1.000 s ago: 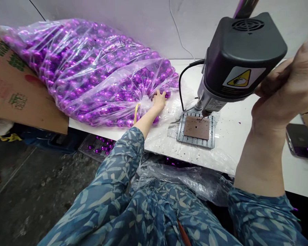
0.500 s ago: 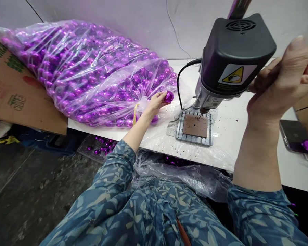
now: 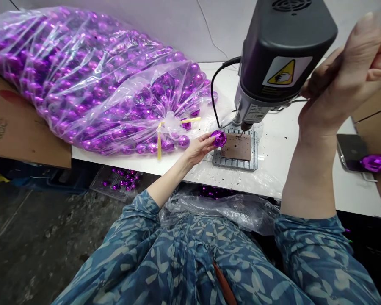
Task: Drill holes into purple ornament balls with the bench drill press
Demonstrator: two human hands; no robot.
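Purple ball point(image 3: 219, 138) in your left hand point(image 3: 201, 149), pinched at the fingertips, thumb against fingers. It is round, so no long axis to mind. It sits at the left edge of the brown plate point(image 3: 243, 153), overlapping the corner in this view; from this angle you can't be sure whether it touches or hangs just above.

Key relation: the plate's hole point(image 3: 235, 146) lies just right of the ball and slightly toward you. The drill's bit point(image 3: 241, 134) comes down over the plate beyond that hole. Your left hand is much the nearer of the two, its forearm reaching in from the bag's side.

Your right hand point(image 3: 349, 76) is raised high beside the drill point(image 3: 282, 55), fingers curled. Whatever they close on is hidden, so grip there can't be told.

Surface: white table point(image 3: 273, 169), dark chips strewn over the plate and around its metal base point(image 3: 254, 163).

Room: big clear bag point(image 3: 114, 93) of purple balls on the left, gathered neck facing you, yellow strip point(image 3: 159, 144) at it. Phone point(image 3: 349, 148) far right, a second ball point(image 3: 377, 162) beside it. Carton point(image 3: 25, 123) at far left; tray point(image 3: 98, 186) with more balls below the table edge.
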